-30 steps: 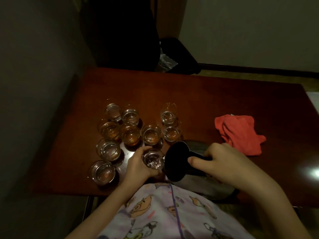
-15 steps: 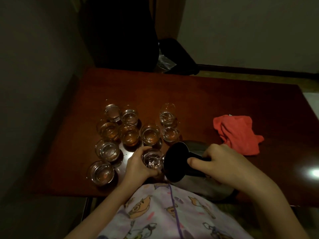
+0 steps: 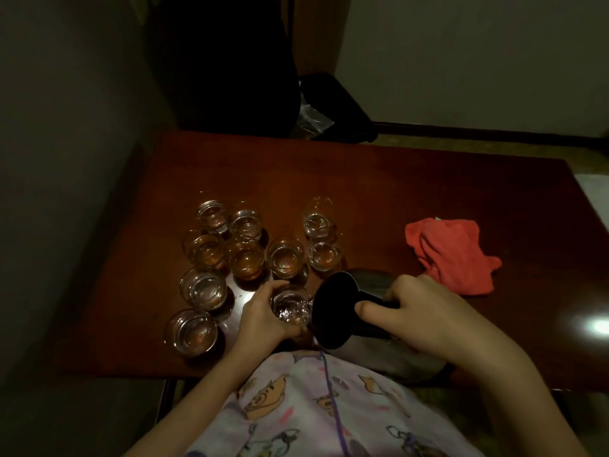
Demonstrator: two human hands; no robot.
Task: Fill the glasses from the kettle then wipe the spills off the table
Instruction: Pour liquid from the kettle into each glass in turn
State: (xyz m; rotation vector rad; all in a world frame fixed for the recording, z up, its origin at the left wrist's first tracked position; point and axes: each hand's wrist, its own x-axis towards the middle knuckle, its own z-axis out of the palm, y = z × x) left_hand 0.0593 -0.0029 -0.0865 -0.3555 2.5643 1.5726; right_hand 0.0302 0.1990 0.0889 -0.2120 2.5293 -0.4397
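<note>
My left hand [image 3: 263,316] curls round a small clear glass [image 3: 291,308] near the front edge of the dark red table [image 3: 395,192]. My right hand [image 3: 418,316] grips the black handle of a steel kettle [image 3: 336,311], tipped left with its dark mouth right beside that glass. Water glints inside the held glass. Several more small glasses [image 3: 245,258] stand in a cluster behind and left of it, most holding liquid. A red cloth [image 3: 451,255] lies crumpled on the table to the right of the kettle.
A wall runs along the left side of the table. A dark chair [image 3: 230,61] and a black bag [image 3: 333,103] sit beyond the far edge. A bright light reflection [image 3: 596,324] shows on the tabletop at the far right.
Nothing has clearly moved; both hands, the glass and the tipped kettle hold the same positions, apart from a slight shift of the view.
</note>
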